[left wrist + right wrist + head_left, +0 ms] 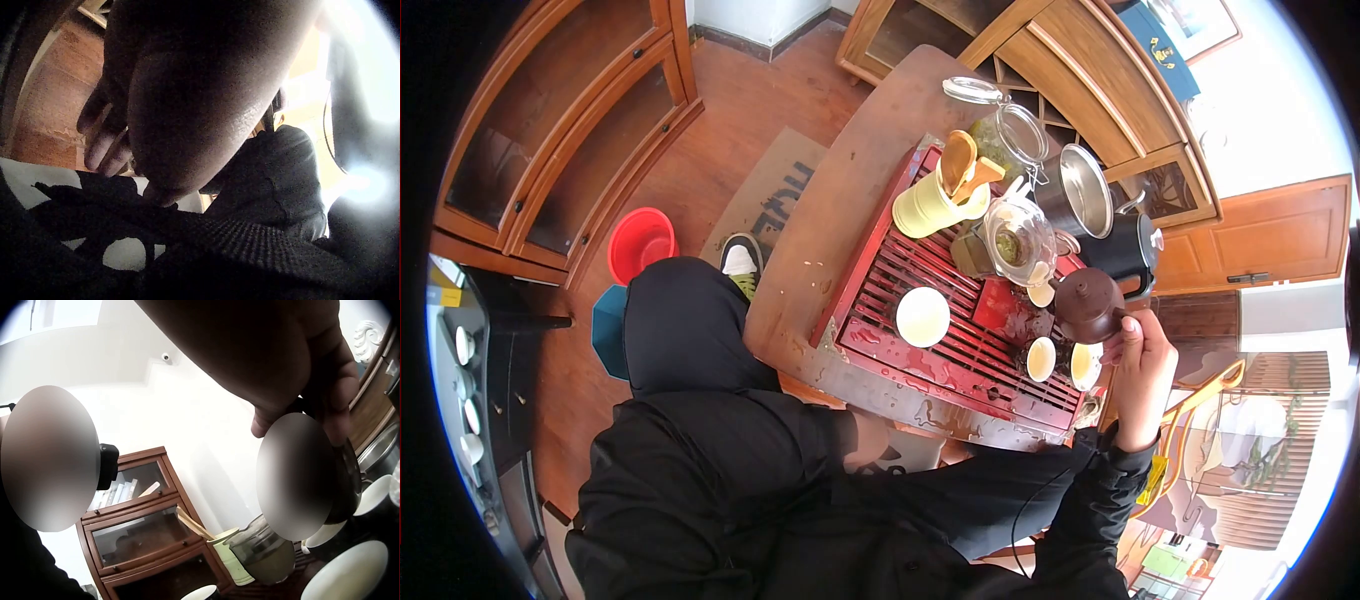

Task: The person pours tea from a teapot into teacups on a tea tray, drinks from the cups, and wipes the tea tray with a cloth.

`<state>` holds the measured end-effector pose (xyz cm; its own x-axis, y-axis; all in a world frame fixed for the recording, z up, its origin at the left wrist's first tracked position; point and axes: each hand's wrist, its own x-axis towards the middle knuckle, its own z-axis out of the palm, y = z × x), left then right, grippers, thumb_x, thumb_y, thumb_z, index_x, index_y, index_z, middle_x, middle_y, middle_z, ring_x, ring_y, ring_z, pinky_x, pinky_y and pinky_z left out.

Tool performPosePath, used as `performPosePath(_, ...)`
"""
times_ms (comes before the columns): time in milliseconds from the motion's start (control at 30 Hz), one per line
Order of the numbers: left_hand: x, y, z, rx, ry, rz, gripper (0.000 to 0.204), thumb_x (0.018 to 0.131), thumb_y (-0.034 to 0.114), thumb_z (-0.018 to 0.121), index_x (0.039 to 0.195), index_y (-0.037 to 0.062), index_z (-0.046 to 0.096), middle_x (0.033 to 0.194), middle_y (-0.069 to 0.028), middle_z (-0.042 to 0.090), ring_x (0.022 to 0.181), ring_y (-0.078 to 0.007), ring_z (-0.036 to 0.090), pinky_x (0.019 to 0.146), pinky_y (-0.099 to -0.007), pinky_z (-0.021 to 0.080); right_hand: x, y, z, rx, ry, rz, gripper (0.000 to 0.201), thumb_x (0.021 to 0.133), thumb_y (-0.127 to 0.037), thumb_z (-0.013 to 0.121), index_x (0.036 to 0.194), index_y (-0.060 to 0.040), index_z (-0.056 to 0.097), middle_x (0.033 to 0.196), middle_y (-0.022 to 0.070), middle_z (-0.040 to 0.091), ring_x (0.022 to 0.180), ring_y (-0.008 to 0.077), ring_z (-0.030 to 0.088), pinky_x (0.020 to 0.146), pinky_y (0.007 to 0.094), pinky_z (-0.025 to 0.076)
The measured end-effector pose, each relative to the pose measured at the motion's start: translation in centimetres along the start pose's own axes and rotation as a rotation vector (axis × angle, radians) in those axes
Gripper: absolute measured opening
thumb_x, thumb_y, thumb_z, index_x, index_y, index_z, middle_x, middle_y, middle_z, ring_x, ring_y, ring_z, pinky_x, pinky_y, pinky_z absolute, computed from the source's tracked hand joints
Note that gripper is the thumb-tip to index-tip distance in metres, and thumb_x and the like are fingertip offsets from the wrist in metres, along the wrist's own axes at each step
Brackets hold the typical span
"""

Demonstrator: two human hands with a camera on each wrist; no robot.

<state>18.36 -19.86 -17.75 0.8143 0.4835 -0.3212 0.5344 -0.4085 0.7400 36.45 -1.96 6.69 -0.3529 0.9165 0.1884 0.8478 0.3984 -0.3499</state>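
Note:
My right hand [1145,370] grips the handle of a dark brown clay teapot [1088,303] above the right end of a red slatted tea tray [870,335]. Below and beside the teapot stand small cups, two of them a near cup [1040,358] and a cup by the tray's edge [1085,368], with pale yellow insides. A larger white cup [923,317] sits mid-tray. Behind it is a glass pitcher [972,252] next to a strainer with green leaves [1008,243]. My left hand [200,94] hangs by my lap with loose fingers, holding nothing.
A pale green holder with wooden tea tools [925,208] stands at the tray's back. Beyond are a clip-lid glass jar [1015,135], a steel pot [1085,190] and a black kettle [1115,250]. Water wets the tray and table edge. A red bucket [642,245] stands on the floor.

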Motion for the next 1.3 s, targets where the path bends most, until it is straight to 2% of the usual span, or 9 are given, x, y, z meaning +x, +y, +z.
performPosePath(467, 2.0, -1.9, 3.3, -0.021, -0.074, -0.046, 0.043, 0.072, 0.011, 0.072, 0.107, -0.0120, 0.065, 0.089, -0.0258, 0.071, 0.085, -0.0397, 0.071, 0.072, -0.0486, 0.055, -0.5, 0.8, 0.7, 0.185, -0.007, 0.026, 0.029, 0.107, -0.021, 0.053, 0.092, 0.0024, 0.063, 0.066, 0.0076, 0.066, 0.059, 0.0132, 0.065, 0.056, 0.0271, 0.050)
performPosePath(567, 1.7, -1.4, 2.9, 0.106, -0.044, -0.050, 0.042, 0.077, 0.016, 0.070, 0.108, -0.0116, 0.064, 0.090, -0.0255, 0.071, 0.085, -0.0394, 0.071, 0.073, -0.0482, 0.055, -0.6, 1.9, 0.9, 0.259, -0.015, 0.057, 0.032, 0.108, -0.023, 0.051, 0.095, 0.0039, 0.063, 0.069, 0.0079, 0.066, 0.061, 0.0127, 0.065, 0.058, 0.0263, 0.050)
performPosePath(633, 2.9, -3.3, 6.6, 0.093, 0.203, 0.016, 0.022, 0.074, 0.017, 0.069, 0.088, 0.0013, 0.073, 0.074, -0.0188, 0.069, 0.068, -0.0327, 0.068, 0.063, -0.0441, 0.052, -0.7, 2.7, 1.2, 0.297, -0.016, 0.071, 0.034, 0.109, -0.024, 0.050, 0.096, 0.0047, 0.063, 0.070, 0.0081, 0.066, 0.061, 0.0124, 0.065, 0.059, 0.0259, 0.050)
performPosePath(767, 2.3, -2.6, 4.9, -0.056, 0.077, -0.056, 0.021, 0.073, 0.017, 0.068, 0.086, 0.0003, 0.072, 0.073, -0.0193, 0.068, 0.067, -0.0334, 0.067, 0.064, -0.0443, 0.052, -0.6, 4.0, 1.1, 0.569, -0.037, 0.124, 0.045, 0.111, -0.034, 0.044, 0.100, 0.0058, 0.060, 0.075, 0.0096, 0.066, 0.064, 0.0122, 0.064, 0.062, 0.0253, 0.050)
performPosePath(867, 3.5, -4.6, 9.3, -0.054, 0.228, -0.023, 0.021, 0.070, 0.015, 0.070, 0.084, -0.0004, 0.072, 0.067, -0.0177, 0.065, 0.061, -0.0361, 0.064, 0.064, -0.0449, 0.051, -0.4, 5.1, 1.1, 0.660, -0.075, 0.080, 0.047, 0.112, -0.038, 0.039, 0.103, 0.0041, 0.058, 0.078, 0.0106, 0.063, 0.064, 0.0133, 0.062, 0.061, 0.0250, 0.050)
performPosePath(933, 4.0, -5.7, 10.5, 0.274, 0.253, 0.085, 0.028, 0.067, 0.011, 0.071, 0.092, -0.0025, 0.072, 0.076, -0.0196, 0.066, 0.069, -0.0370, 0.063, 0.069, -0.0448, 0.051, -0.3, 5.9, 0.9, 0.829, -0.138, 0.036, 0.044, 0.111, -0.034, 0.043, 0.110, 0.0066, 0.061, 0.081, 0.0106, 0.067, 0.067, 0.0144, 0.064, 0.067, 0.0255, 0.050)
performPosePath(1033, 0.0, 0.4, -0.2, 0.062, 0.296, -0.047, 0.033, 0.069, 0.010, 0.071, 0.100, -0.0029, 0.070, 0.089, -0.0230, 0.065, 0.083, -0.0365, 0.063, 0.076, -0.0444, 0.051, -0.5, 5.2, 0.8, 0.933, -0.109, 0.095, 0.044, 0.111, -0.032, 0.043, 0.115, 0.0072, 0.061, 0.084, 0.0106, 0.067, 0.069, 0.0149, 0.064, 0.069, 0.0263, 0.051)
performPosePath(1133, 0.5, 0.2, 0.6, 0.120, 0.270, -0.031, 0.043, 0.084, 0.028, 0.075, 0.110, -0.0028, 0.061, 0.091, -0.0189, 0.066, 0.086, -0.0345, 0.065, 0.075, -0.0436, 0.052, -0.5, 5.9, 0.1, 0.921, -0.102, 0.073, 0.043, 0.111, -0.031, 0.042, 0.118, 0.0067, 0.061, 0.085, 0.0104, 0.067, 0.070, 0.0146, 0.063, 0.070, 0.0266, 0.050)
performPosePath(1300, 0.8, 0.1, -0.2, -0.023, 0.238, -0.110, 0.041, 0.084, 0.020, 0.072, 0.116, -0.0029, 0.059, 0.095, -0.0183, 0.067, 0.089, -0.0371, 0.065, 0.077, -0.0460, 0.052, -1.0, 7.3, -0.6, 0.956, 0.003, 0.091, 0.040, 0.111, -0.031, 0.043, 0.111, 0.0053, 0.061, 0.084, 0.0088, 0.066, 0.070, 0.0127, 0.062, 0.069, 0.0254, 0.049)
